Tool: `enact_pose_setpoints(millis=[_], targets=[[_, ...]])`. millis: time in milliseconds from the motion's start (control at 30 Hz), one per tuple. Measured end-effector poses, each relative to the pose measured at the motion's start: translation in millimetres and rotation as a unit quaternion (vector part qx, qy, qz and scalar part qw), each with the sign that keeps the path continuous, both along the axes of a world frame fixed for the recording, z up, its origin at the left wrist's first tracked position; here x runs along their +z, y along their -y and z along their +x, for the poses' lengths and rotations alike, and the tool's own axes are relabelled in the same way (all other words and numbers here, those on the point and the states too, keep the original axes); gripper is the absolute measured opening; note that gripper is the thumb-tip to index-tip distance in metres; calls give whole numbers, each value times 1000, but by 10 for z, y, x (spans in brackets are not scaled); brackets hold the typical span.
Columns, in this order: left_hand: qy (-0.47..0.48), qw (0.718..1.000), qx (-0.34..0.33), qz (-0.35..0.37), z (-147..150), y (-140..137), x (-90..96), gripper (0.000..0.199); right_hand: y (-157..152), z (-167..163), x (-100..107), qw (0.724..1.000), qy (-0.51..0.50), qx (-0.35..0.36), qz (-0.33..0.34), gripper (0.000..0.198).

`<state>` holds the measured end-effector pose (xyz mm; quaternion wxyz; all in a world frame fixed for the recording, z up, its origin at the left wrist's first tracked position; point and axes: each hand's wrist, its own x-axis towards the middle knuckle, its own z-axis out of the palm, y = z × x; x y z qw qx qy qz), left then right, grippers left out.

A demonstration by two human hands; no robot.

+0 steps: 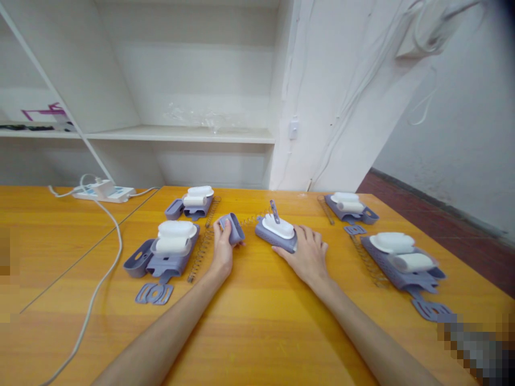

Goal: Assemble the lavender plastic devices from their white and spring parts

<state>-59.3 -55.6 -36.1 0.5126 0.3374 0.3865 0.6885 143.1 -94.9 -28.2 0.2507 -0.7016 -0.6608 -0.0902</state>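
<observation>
My left hand (222,247) is closed around a small purple-grey plastic cup (235,229), lifted with its hollow end facing right. My right hand (309,249) grips the near right end of a purple-grey plastic case (269,234) on the table. On top of that case lies a white oval tray (279,226), and a thin patterned purple-grey piece (274,211) stands tilted on it. A metal coil spring (251,220) stretches between the cup and the case; I cannot tell whether it touches either. The fingertips of my right hand are partly hidden behind the case.
Similar part sets lie at left (171,252), back left (197,202), right (402,260) and back right (348,206), with coil springs (198,260) and slotted flat plates (154,294) nearby. A white cable (108,273) runs from a power strip (104,191). Shelves (181,133) stand behind the table.
</observation>
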Motion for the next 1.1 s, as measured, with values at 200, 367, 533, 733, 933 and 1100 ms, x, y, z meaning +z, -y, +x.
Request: enact_pose_setpoints(millis=[200,367,533,733,933,1100], targets=[[-16,1000,0,1,7,6,7,32,-41,140,84,999,10,46,-7,56],[-14,1000,6,2,9,10,18,32,-117,301,103,993,-21,98,-57,53],[-24,1000,10,11,4,11,8,32,-127,254,14,997,-44,57,-33,70],[-16,1000,19,12,0,14,39,33,-145,225,-46,998,-55,31,3,84],[39,999,36,5,-9,7,88,29,-195,385,-85,993,-98,66,29,68],[63,996,57,-6,-27,-19,50,27,-201,415,-69,976,-181,95,74,70]])
